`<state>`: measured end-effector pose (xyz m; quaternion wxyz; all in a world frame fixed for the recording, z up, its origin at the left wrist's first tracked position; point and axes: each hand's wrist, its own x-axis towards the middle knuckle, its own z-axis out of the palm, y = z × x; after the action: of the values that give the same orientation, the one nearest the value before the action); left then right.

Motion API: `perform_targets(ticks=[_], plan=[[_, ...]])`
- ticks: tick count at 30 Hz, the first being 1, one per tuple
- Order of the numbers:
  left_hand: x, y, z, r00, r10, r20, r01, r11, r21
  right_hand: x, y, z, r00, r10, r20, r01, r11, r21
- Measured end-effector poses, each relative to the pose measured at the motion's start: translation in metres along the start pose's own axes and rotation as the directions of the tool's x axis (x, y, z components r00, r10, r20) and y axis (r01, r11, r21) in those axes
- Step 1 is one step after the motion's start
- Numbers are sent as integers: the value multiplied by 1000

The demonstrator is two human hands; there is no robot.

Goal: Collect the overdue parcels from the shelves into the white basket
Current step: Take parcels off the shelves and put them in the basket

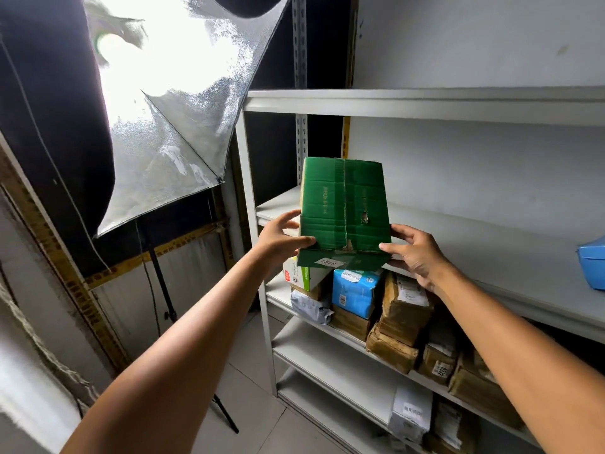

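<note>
I hold the green corrugated cardboard box (pixel 343 204) with my left hand (pixel 280 239) and right hand (pixel 417 255), fingers (pixel 393 248) clamped on its 2 sides, before the white metal shelf (pixel 474 237).

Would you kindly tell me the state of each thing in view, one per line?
green box: held in both hands, flaps closed, cardboard torn.
left hand: grips the box's left edge.
right hand: grips the box's right edge.
studio light: switched on.
brown parcels: wrapped, stacked on a lower shelf.
</note>
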<state>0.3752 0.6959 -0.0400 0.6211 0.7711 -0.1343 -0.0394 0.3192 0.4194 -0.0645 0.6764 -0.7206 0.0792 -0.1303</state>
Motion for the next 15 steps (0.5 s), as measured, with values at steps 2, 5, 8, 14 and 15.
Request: perform_targets(ticks=[2, 5, 8, 14, 15], plan=[[2, 4, 1, 1000, -6, 3, 6, 1000, 19, 3, 1, -3, 1000, 16, 8, -16, 1000, 6], [4, 9, 5, 1000, -8, 10, 8, 998, 60, 6, 1, -7, 999, 43, 18, -44, 999, 27], [7, 11, 8, 1000, -5, 11, 4, 995, 95, 5, 0, -10, 996, 82, 34, -84, 993, 80], [9, 9, 13, 1000, 2, 9, -3, 986, 166, 1, 0, -11, 989, 134, 65, -141, 981, 136], [10, 8, 14, 1000, 1, 9, -3, 986, 168, 0, 0, -11, 989, 133, 63, -141, 981, 136]])
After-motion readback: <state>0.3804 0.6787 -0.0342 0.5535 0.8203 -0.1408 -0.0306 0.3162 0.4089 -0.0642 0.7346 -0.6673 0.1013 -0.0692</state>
